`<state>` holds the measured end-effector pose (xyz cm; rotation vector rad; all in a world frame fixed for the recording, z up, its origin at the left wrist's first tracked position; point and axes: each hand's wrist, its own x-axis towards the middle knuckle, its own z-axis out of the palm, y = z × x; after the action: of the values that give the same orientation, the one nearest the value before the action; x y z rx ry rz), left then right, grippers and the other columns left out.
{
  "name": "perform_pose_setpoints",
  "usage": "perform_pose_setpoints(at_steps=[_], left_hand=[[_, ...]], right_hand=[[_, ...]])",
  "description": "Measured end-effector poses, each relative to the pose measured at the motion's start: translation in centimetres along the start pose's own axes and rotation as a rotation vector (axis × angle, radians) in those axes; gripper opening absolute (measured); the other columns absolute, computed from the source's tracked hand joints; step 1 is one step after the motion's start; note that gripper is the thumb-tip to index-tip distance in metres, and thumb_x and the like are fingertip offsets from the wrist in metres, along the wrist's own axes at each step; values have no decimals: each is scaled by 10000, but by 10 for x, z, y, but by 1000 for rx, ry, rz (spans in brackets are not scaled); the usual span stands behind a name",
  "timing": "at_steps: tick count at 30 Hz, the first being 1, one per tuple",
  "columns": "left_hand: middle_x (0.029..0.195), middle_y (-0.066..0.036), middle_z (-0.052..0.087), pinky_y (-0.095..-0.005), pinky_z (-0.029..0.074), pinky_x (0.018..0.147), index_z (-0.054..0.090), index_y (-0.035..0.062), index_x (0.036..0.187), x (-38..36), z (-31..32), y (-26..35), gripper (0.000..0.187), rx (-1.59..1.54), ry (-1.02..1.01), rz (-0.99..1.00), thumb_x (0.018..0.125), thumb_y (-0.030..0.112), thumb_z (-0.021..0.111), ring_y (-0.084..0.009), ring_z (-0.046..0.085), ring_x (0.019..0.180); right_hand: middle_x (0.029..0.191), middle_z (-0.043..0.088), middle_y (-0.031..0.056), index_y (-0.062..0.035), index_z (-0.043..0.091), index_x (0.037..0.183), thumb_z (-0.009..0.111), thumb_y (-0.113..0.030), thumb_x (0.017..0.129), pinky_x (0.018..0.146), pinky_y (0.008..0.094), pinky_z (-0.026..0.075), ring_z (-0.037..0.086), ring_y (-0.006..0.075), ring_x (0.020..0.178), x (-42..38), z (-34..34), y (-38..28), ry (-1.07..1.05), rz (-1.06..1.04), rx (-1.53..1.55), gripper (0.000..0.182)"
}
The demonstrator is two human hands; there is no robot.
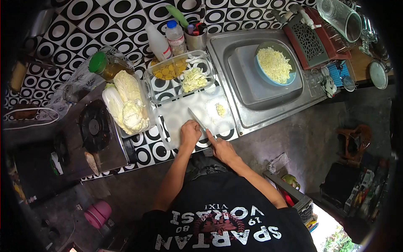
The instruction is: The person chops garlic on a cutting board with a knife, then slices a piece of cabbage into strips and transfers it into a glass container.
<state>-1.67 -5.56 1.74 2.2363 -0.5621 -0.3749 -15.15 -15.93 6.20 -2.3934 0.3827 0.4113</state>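
At the far left of the frame, a black burner (95, 126) sits on the stove (73, 157), and a pink bucket (98, 214) stands lower down on the floor. In the upper left, a jar with a green lid (98, 63) stands just behind some pale whole cabbages (126, 101), which lie in a clear tray beside the stove. Right of them, near the upper middle, a clear container (164, 99) holds yellow slices (170, 69) and, to their right, shredded cabbage (194, 80). Behind it stand a white bottle (158, 42), a bottle with a blue cap (176, 40) and a metal cup (196, 41).

In the middle of the frame, a pale cutting board (178, 110) lies on the patterned counter. The left hand (190, 133) is over its near part with the fingers curled in, close to the blade; whether anything is pinched under them cannot be told. The knife (198, 117) slants over the board, tip toward the upper left. The right hand (223, 150) is closed around its handle, index finger stretched along the top. A small chopped heap (220, 110) lies on the board's right part.

In the upper right, a blue bowl (262, 76) full of chopped pale pieces (275, 65) rests in the steel sink (245, 119), with a brown rack (308, 42) beyond it
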Motion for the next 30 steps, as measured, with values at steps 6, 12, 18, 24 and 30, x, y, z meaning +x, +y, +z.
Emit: perform_pose_setpoints(at_steps=[6, 12, 18, 24, 30], left_hand=[[834, -150, 622, -396, 488, 695, 650, 2, 732, 0, 0, 0, 106, -8, 10, 38, 671, -1, 563, -347, 598, 750], [826, -147, 620, -397, 485, 696, 653, 10, 740, -1, 2, -2, 122, -58, 12, 37, 669, -4, 555, -348, 593, 743], [780, -147, 620, -359, 478, 597, 664, -1, 759, 0, 2, -3, 154, -19, 36, 123, 654, -33, 555, -306, 595, 635], [789, -157, 616, -404, 481, 647, 652, 4, 741, 1, -2, 0, 153, -50, -5, 44, 663, -12, 521, -355, 588, 705], [737, -158, 621, -333, 476, 586, 651, -12, 748, 0, -1, -7, 134, -51, 2, 49, 652, -24, 559, -287, 607, 625]], right_hand=[[866, 586, 273, -213, 166, 1443, 554, -67, 788, 682, 482, 506, 607, 432, 719, 0, 2, 2, 0, -19, -6, 775], [816, 579, 257, -221, 159, 1444, 561, -60, 773, 671, 481, 507, 606, 423, 713, 9, 9, 18, 41, -80, -47, 799], [803, 585, 247, -191, 156, 1446, 566, -27, 738, 678, 475, 507, 607, 421, 720, 8, 1, 5, 24, -100, -30, 834], [805, 595, 231, -187, 200, 1440, 558, 15, 732, 662, 459, 486, 598, 406, 707, 6, 0, -6, -32, -16, 85, 818], [790, 579, 232, -181, 187, 1439, 552, -31, 758, 666, 475, 500, 604, 410, 698, 15, 10, 14, 20, -106, 6, 787]])
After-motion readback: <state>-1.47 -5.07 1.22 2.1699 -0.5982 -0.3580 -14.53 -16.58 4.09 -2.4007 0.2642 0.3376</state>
